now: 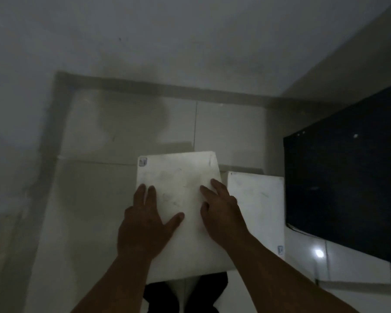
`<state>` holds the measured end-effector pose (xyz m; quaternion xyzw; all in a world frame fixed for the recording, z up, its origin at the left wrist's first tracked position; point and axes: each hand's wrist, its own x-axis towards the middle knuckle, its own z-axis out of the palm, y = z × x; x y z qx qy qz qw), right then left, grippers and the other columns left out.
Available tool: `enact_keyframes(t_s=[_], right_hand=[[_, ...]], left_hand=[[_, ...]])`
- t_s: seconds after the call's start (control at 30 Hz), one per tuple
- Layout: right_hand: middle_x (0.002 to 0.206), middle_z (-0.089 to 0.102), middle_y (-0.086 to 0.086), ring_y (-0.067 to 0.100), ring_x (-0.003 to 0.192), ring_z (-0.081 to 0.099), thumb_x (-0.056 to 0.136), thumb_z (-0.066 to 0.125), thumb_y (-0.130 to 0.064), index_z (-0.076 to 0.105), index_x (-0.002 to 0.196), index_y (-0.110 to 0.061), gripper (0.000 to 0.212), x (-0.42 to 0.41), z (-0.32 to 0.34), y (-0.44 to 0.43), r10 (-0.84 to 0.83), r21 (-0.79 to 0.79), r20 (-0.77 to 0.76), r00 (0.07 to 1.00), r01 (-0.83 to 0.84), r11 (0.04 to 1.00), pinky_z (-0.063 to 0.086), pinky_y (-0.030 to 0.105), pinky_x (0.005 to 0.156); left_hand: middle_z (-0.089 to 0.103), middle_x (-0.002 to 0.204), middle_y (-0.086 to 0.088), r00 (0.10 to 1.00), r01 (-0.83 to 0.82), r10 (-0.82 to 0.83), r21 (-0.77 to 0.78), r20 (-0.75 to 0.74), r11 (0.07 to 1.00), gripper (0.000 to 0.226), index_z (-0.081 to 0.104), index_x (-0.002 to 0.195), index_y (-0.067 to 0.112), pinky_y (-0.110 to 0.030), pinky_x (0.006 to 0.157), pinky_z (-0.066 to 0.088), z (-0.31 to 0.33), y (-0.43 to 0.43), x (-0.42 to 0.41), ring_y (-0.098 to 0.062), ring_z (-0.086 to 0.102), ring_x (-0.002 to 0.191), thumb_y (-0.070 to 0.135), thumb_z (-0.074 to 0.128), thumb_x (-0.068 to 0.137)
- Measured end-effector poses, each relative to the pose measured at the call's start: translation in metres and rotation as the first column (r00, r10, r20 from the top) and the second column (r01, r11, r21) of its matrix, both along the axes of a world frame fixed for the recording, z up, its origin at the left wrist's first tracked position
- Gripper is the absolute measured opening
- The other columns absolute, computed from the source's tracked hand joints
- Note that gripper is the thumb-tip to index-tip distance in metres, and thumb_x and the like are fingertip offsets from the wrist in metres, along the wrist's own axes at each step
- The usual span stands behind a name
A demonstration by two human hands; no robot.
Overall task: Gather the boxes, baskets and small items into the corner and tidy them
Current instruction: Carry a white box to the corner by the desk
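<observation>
A flat white box [178, 175] with a small sticker at its far left corner is in the middle of the head view, above the pale tiled floor. My left hand [145, 224] grips its left side, fingers spread on top and thumb across the lid. My right hand [221, 208] lies on the box's right side, fingers curled over its edge. A second white box [257, 206] lies on the floor just to the right, touching or nearly touching the first one. The near end of the held box is hidden by my forearms.
Pale walls meet in a corner at the upper left, with a grey skirting strip [145, 84] along the floor. A large dark panel [348, 172] leans at the right, a cable under it. My dark-clad legs [185, 297] show below the box. The light is dim.
</observation>
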<state>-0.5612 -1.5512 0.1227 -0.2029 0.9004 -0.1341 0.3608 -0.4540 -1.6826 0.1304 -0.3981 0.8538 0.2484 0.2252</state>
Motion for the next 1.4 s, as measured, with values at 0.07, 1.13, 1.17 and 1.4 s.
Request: enact_keyframes(t_s=[0.07,1.13,1.17,1.4], right_hand=[[0.16,0.015,-0.005,0.024,0.141,0.027,0.1,0.041,-0.023,0.037,0.147,-0.028,0.047,-0.003,-0.034,0.005,-0.014,-0.009,0.003,1.0,0.014,1.0,0.024,0.03,0.113],[0.154,0.025,0.007,0.033,0.135,0.036,0.099,0.045,-0.027,0.033,0.148,-0.022,0.051,-0.007,-0.075,-0.012,0.143,0.089,0.119,0.983,-0.154,0.984,0.037,0.039,0.109],[0.15,0.032,0.008,0.032,0.134,0.039,0.099,0.045,-0.028,0.035,0.147,-0.021,0.05,-0.009,-0.052,-0.015,0.146,0.078,0.107,0.984,-0.155,0.985,0.038,0.038,0.108],[0.142,0.049,0.007,0.023,0.129,0.046,0.098,0.046,-0.037,0.041,0.144,-0.024,0.049,-0.012,0.173,-0.028,0.192,0.031,-0.018,0.981,-0.191,0.981,0.04,0.035,0.105]], left_hand=[[0.005,0.16,0.002,0.999,0.037,-0.037,-0.007,0.004,0.999,0.101,0.011,0.153,0.023,-0.041,0.103,0.039,-0.033,0.001,-0.007,-0.03,0.036,0.134,0.075,0.05,0.075],[0.026,0.154,-0.004,0.936,0.314,-0.338,0.206,0.098,0.927,0.075,0.028,0.149,0.02,-0.041,0.109,0.036,-0.083,-0.026,-0.027,-0.029,0.034,0.135,0.055,0.054,0.088],[0.034,0.149,-0.004,0.93,0.337,-0.358,0.203,0.079,0.92,0.07,0.033,0.146,0.02,-0.041,0.108,0.037,-0.058,-0.028,-0.032,-0.027,0.038,0.133,0.054,0.054,0.088],[0.051,0.136,-0.003,0.855,0.516,-0.514,0.008,-0.071,0.857,0.052,0.048,0.135,0.024,-0.038,0.102,0.043,0.179,-0.046,-0.061,-0.025,0.05,0.124,0.053,0.048,0.092]])
